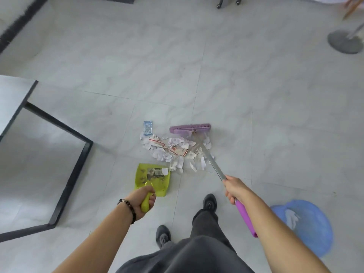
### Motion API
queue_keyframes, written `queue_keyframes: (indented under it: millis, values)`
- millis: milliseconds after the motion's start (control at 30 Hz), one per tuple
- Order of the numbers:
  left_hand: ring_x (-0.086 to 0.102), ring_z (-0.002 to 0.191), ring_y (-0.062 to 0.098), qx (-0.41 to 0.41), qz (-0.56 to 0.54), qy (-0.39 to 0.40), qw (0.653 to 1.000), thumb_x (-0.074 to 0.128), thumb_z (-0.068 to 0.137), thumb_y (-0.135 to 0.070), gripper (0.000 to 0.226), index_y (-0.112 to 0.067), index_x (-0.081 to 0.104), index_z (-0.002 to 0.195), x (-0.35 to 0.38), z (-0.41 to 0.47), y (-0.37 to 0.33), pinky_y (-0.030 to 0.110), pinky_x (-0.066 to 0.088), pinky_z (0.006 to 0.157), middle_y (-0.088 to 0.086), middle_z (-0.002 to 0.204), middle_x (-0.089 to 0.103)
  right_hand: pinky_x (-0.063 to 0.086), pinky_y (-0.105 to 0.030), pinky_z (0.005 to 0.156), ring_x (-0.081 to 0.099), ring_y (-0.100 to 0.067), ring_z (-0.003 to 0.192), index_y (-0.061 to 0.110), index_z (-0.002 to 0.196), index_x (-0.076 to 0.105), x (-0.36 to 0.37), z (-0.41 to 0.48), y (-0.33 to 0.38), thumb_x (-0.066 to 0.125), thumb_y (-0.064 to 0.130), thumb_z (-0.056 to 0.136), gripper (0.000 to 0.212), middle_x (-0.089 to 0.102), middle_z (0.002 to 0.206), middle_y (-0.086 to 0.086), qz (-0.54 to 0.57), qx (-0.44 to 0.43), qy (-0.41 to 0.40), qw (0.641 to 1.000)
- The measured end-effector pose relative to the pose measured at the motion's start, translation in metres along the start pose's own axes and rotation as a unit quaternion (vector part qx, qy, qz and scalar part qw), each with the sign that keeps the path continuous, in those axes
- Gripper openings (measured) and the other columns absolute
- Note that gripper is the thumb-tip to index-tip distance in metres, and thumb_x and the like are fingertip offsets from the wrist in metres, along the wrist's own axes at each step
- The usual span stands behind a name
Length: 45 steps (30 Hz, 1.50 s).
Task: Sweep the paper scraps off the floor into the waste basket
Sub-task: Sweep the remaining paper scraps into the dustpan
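Head view: left hand grips dustpan, right hand grips broom; paper scraps lie just beyond.

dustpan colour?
Lime green dustpan, its handle held by the left hand; the head view shows it.

Head cam looks steeply down, floor near feet.

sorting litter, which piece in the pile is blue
The small blue packet at the pile's far left edge; the others are white or red-printed.
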<state>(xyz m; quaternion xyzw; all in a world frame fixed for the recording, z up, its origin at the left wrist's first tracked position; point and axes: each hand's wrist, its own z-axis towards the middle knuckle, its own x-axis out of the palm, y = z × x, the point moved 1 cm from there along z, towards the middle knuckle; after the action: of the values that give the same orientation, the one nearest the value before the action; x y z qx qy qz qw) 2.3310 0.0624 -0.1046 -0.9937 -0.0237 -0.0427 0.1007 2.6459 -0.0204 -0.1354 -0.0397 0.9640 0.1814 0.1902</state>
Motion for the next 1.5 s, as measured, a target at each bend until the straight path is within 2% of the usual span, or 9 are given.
queue_keyframes:
  millis: [433,633,700,833,867,1000,1133,1300,1500]
  values:
    - [0.04,0.04,0.014,0.053,0.263,-0.006,0.963,0.06,0.086,0.006,0.016,-0.002,0.052,0.075,-0.009,-0.004,0.011,0.015,0.036,0.034,0.007,0.058,0.046,0.027,-0.015,0.036,0.03,-0.013,0.035,0.011,0.094,0.057,0.011,-0.055,-0.025,0.048,0.017,0.097,0.012,0.041,0.054,-0.007,0.117,0.029,-0.074,0.99]
    - [0.047,0.051,0.019,0.087,0.36,-0.004,0.929,0.064,0.083,0.0,0.014,-0.002,0.058,0.071,0.023,-0.003,-0.017,0.02,0.037,0.042,0.013,0.07,0.059,0.033,-0.022,0.039,0.039,-0.019,0.032,0.004,0.06,0.054,0.004,-0.029,-0.025,0.06,0.025,0.091,0.038,0.046,0.041,-0.008,0.11,0.071,-0.083,0.988]
    - [0.055,0.06,0.025,0.105,0.438,-0.035,0.892,0.058,0.085,-0.003,0.011,-0.006,0.052,0.076,0.029,-0.002,-0.024,0.024,0.04,0.051,0.012,0.073,0.063,0.033,-0.022,0.04,0.04,-0.019,0.032,0.005,0.062,0.053,0.001,-0.018,-0.022,0.059,0.021,0.088,0.031,0.047,0.04,-0.007,0.133,0.082,-0.084,0.984]
    - [0.06,0.075,0.025,0.206,0.668,-0.195,0.688,0.052,0.082,-0.016,0.011,-0.014,0.059,0.09,0.034,-0.008,-0.03,0.029,0.047,0.062,0.002,0.085,0.065,0.038,-0.029,0.05,0.045,-0.022,0.04,0.004,0.074,0.061,-0.004,0.006,-0.005,0.057,0.023,0.077,0.02,0.053,0.044,-0.007,0.163,0.096,-0.086,0.978]
    - [0.058,0.075,0.026,0.224,0.681,-0.219,0.661,0.054,0.082,-0.018,0.013,-0.016,0.061,0.093,0.037,-0.007,-0.032,0.029,0.045,0.062,0.002,0.085,0.063,0.037,-0.027,0.047,0.045,-0.02,0.04,0.005,0.076,0.061,-0.006,0.009,0.003,0.055,0.024,0.079,0.02,0.053,0.047,-0.007,0.18,0.098,-0.083,0.975]
    - [0.053,0.071,0.027,0.26,0.686,-0.26,0.627,0.056,0.081,-0.017,0.02,-0.019,0.066,0.097,0.055,0.007,-0.052,0.03,0.042,0.06,0.003,0.088,0.066,0.035,-0.016,0.036,0.039,-0.012,0.034,0.002,0.092,0.057,-0.018,0.026,0.044,0.043,0.012,0.09,0.017,0.054,0.062,-0.01,0.238,0.1,-0.07,0.964]
    - [0.053,0.072,0.027,0.261,0.695,-0.275,0.612,0.058,0.08,-0.014,0.024,-0.02,0.068,0.102,0.065,0.015,-0.076,0.029,0.041,0.061,0.004,0.09,0.066,0.038,-0.019,0.039,0.043,-0.014,0.04,0.001,0.111,0.053,-0.023,0.045,0.055,0.036,0.01,0.092,0.027,0.066,0.073,-0.013,0.168,0.117,-0.062,0.977]
    - [0.055,0.07,0.028,0.261,0.698,-0.285,0.603,0.058,0.08,-0.015,0.022,-0.021,0.07,0.098,0.062,0.018,-0.084,0.027,0.04,0.059,0.001,0.08,0.06,0.043,-0.022,0.043,0.051,-0.024,0.041,-0.004,0.107,0.057,0.001,0.013,0.042,0.036,-0.001,0.081,0.034,0.055,0.053,-0.013,0.002,0.103,-0.03,0.994]
    - [0.052,0.07,0.025,0.273,0.72,-0.275,0.576,0.055,0.081,-0.011,0.021,-0.018,0.066,0.098,0.077,0.011,-0.074,0.029,0.043,0.06,0.003,0.088,0.065,0.041,-0.024,0.047,0.049,-0.022,0.051,-0.001,0.1,0.053,0.023,-0.049,0.013,0.044,-0.015,0.076,0.029,0.049,0.064,-0.013,-0.086,0.089,0.093,0.988]
